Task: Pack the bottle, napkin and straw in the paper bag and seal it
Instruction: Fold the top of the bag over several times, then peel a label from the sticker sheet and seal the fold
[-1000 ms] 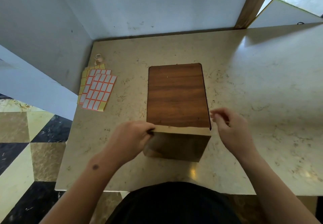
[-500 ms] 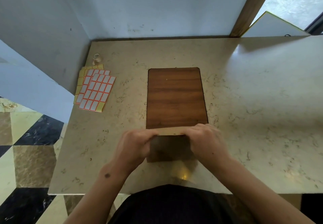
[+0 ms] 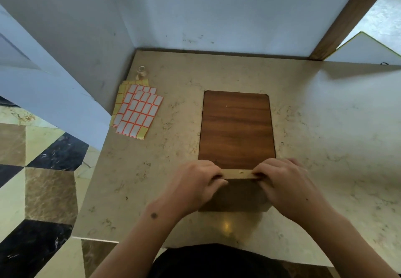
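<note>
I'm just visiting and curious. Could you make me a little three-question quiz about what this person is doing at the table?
1. True or false: both hands grip the folded top edge of the paper bag.
2. What lies to the left of the wooden board? A) scissors B) sticker sheets C) a cup
3. Where does the bag stand in relation to the board?

Key
1. True: the left hand and right hand pinch the fold from either end.
2. B: the sticker sheets lie on the table.
3. At the board's near edge, closest to the person.

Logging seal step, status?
Left hand, right hand both pinching folded top of paper bag. Bag upright, contents hidden. Sticker sheets untouched, nothing obstructing.
</note>
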